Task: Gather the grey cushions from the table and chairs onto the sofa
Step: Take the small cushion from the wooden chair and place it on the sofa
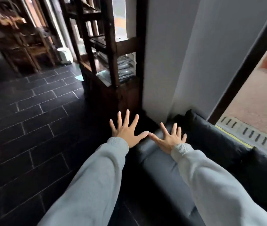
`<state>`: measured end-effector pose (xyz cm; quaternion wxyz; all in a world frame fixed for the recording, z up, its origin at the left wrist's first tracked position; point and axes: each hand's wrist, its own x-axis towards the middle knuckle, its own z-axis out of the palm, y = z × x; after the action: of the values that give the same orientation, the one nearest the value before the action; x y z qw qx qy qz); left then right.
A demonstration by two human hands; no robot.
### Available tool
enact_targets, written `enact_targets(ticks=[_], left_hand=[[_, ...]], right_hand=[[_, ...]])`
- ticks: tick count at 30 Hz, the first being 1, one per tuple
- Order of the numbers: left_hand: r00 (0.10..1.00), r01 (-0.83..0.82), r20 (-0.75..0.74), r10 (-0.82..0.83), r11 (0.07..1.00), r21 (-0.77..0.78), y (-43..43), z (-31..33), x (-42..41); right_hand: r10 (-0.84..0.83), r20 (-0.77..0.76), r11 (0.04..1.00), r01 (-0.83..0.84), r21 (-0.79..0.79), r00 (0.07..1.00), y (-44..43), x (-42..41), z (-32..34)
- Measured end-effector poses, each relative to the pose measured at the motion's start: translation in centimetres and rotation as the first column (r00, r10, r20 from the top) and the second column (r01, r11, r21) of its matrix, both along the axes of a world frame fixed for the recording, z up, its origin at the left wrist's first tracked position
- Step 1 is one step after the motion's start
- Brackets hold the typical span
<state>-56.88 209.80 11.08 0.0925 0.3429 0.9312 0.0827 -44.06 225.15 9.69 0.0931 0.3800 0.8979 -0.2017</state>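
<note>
A black leather sofa [211, 139] runs along the right side, from the wall corner toward the bottom of the view. My left hand [126, 129] is stretched out with fingers spread, over the dark floor just left of the sofa's end. My right hand [172, 137] is also spread flat, above the sofa's seat near its far end. The two thumbs almost touch. Both hands hold nothing. No grey cushion shows in this view. Grey sleeves cover both arms.
A dark wooden shelf unit [106, 51] stands ahead by a white wall [162, 62]. Wooden chairs [23, 44], blurred, sit at the far left. Black floor tiles [31, 119] spread to the left. A glass door or window [260, 95] lies behind the sofa.
</note>
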Motion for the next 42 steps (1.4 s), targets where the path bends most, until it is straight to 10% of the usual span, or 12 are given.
enact_targets(ticks=[18, 42], left_hand=[[0.651, -0.755, -0.038, 0.758, 0.641, -0.136, -62.7, -0.1, -15.8], [0.056, -0.988, 0.047, 0.997, 0.062, -0.140, -88.0, -1.2, -40.5]], right_hand=[[0.737, -0.040, 0.675, -0.738, -0.002, 0.675, -57.4, -31.0, 3.1], [0.991, 0.010, 0.130, -0.990, 0.048, 0.130, -87.3, -68.9, -0.2]])
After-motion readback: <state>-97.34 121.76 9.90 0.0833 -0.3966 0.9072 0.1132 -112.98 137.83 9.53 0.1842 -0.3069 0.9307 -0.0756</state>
